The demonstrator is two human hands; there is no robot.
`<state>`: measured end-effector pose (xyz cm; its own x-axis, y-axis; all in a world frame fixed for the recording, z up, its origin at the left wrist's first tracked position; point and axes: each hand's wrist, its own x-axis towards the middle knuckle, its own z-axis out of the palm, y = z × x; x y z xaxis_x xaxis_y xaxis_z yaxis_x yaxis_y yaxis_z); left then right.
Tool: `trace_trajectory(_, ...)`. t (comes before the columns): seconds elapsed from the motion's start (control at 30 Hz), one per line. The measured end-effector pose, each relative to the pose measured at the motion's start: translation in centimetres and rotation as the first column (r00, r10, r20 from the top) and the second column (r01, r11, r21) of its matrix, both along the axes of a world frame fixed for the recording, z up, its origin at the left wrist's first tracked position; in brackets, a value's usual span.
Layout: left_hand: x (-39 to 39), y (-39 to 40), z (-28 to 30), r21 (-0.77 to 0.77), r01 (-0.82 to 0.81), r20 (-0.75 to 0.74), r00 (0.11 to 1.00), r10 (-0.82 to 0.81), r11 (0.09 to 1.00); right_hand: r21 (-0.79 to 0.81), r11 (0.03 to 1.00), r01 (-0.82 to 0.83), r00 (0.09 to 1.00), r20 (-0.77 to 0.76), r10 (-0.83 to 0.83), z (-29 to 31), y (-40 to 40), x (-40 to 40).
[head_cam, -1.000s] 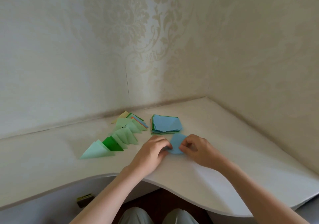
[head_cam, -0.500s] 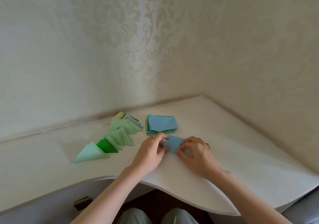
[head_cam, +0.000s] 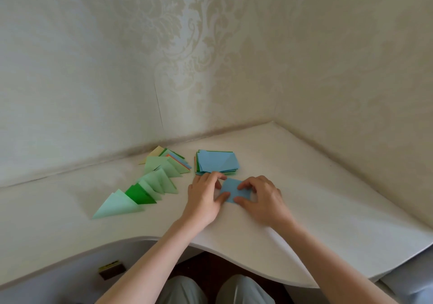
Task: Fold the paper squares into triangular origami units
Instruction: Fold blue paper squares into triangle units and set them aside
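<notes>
A small blue paper (head_cam: 232, 187), partly folded, lies flat on the white table (head_cam: 328, 210) just in front of the stack of paper squares (head_cam: 216, 163), whose top sheet is blue. My left hand (head_cam: 205, 197) holds the paper's left edge, its thumb on the near corner and its curled fingers at the far corner. My right hand (head_cam: 261, 198) pinches the right side, with a fingertip on top and the thumb at the near edge. Its right part is hidden under my fingers. Several folded green triangles (head_cam: 150, 186) lie in a row to the left.
More folded units in yellow, green and orange (head_cam: 168, 159) lie by the wall at the back. Wallpapered walls meet in a corner behind the table. The table's curved front edge (head_cam: 234, 260) runs above my knees. A small dark box (head_cam: 112, 269) sits below on the left.
The blue paper, held slightly raised between my fingertips a second ago, now lies flatter on the table. My right hand has slid further over it, and my left thumb now presses its near corner.
</notes>
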<state>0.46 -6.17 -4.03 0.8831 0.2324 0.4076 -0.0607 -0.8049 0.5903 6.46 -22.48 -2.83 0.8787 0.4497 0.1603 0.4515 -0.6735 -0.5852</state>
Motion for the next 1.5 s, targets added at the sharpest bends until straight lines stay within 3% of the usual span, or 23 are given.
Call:
trace_trajectory(0.17,-0.6,0.6,0.1,-0.025,0.008,0.009,1.000,-0.008,1.000,0.054,0.997,-0.049,0.987,-0.147,0.057,1.0,-1.4,0.8)
trace_trajectory(0.37,-1.6,-2.1,1.0,0.065,0.028,0.089,0.995,-0.034,0.998,0.092,0.995,-0.033,0.986,-0.158,0.047,0.8,-1.2,0.6)
trace_trajectory(0.53,-1.7,-4.4,0.8,0.197,0.035,-0.100,0.995,-0.015,0.980,0.093,0.995,-0.035,0.987,-0.155,0.049,1.0,-1.1,0.2)
trace_trajectory(0.7,-2.3,-3.4,0.9,0.210,0.051,-0.028,0.999,-0.047,0.976,0.205,0.973,-0.104,0.987,-0.098,0.126,2.3,-2.7,0.1)
trace_trajectory(0.93,-3.5,0.3,1.4,0.182,0.202,-0.011,0.979,-0.203,0.962,-0.094,0.920,-0.381,0.923,0.012,0.383,3.1,-2.8,-0.9)
trace_trajectory(1.03,-4.0,1.4,1.9,0.205,0.288,-0.033,0.957,-0.287,0.935,-0.176,0.887,-0.428,0.896,0.050,0.442,2.8,-1.7,-0.9)
trace_trajectory(1.13,-4.6,2.6,1.9,0.214,0.277,-0.024,0.960,-0.279,0.937,-0.184,0.898,-0.400,0.895,0.132,0.426,2.1,-0.7,-1.0)
trace_trajectory(1.23,-5.0,3.2,1.5,0.175,0.171,0.025,0.984,-0.178,0.970,-0.071,0.931,-0.358,0.909,0.203,0.365,1.4,0.1,-1.2)
trace_trajectory(1.37,-5.0,3.0,1.1,0.051,0.007,0.058,0.998,-0.009,0.999,0.081,0.966,-0.244,0.960,0.160,0.229,0.6,1.4,-1.6)
trace_trajectory(1.5,-4.3,1.9,0.8,0.066,-0.095,0.082,0.993,0.090,0.993,0.130,0.985,-0.113,0.990,0.100,0.100,0.3,2.8,-1.9)
